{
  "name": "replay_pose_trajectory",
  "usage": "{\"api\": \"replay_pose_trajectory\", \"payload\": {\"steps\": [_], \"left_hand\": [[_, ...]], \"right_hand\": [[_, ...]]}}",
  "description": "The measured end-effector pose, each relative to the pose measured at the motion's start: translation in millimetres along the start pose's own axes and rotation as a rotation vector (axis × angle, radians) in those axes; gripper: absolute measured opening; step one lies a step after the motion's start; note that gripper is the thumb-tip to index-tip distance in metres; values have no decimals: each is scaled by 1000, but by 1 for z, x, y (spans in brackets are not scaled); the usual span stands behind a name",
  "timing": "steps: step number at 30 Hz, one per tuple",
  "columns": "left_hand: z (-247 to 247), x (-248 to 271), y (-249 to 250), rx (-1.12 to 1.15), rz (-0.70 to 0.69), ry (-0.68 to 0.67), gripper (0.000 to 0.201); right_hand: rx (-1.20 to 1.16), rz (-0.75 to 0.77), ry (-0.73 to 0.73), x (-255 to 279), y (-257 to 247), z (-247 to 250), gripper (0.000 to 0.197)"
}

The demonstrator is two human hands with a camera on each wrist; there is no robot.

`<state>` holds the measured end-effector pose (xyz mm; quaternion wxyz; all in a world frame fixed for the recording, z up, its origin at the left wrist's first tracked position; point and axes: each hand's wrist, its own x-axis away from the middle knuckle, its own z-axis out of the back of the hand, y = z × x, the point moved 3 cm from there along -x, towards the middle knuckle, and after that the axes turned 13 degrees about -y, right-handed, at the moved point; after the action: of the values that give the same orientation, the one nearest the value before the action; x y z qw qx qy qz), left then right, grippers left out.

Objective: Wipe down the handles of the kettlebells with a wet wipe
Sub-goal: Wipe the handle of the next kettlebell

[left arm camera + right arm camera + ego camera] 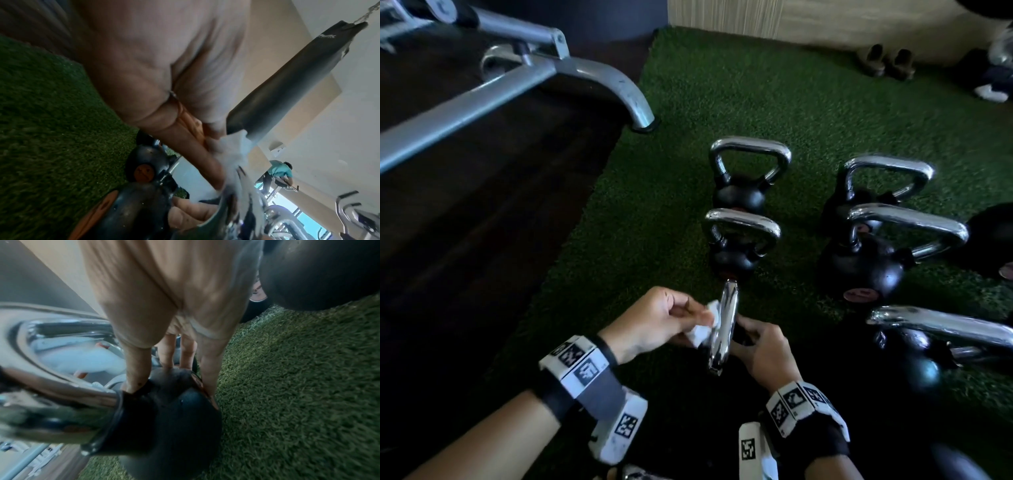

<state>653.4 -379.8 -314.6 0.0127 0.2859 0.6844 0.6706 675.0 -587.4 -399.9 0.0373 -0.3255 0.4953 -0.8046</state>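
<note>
In the head view the left hand (654, 320) pinches a crumpled white wet wipe (705, 325) between thumb and fingers and presses it against the left side of a chrome kettlebell handle (724, 329), which stands edge-on at about 6 o'clock of the green turf (688, 102); the right hand (763, 349) sits on the handle's other side, and the right wrist view shows its fingers (135, 366) spread down over the black kettlebell body (174, 418), thumb by the handle's root, fingers curved around the ball, steadying it; the wipe shows pale blue-white through the handle loop there; five more kettlebells stand on the turf, two in a line at 12 o'clock of the held one (743, 236) (748, 171), three toward 2 to 3 o'clock (876, 253) (883, 185) (941, 342); a grey bench frame (517, 78) lies on dark flooring at 10 o'clock; a pair of shoes (887, 63) rests by the wall at 1 o'clock.
</note>
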Motion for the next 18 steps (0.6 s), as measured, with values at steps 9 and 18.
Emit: {"api": "replay_pose_trajectory", "payload": {"steps": [9, 18], "left_hand": [[1, 30, -8, -273, -76, -123, 11], [-6, 38, -30, -503, -115, -97, 14]], "right_hand": [[8, -6, -18, 3, -9, 3, 45], [-5, -48, 30, 1, -1, -1, 63]]}}
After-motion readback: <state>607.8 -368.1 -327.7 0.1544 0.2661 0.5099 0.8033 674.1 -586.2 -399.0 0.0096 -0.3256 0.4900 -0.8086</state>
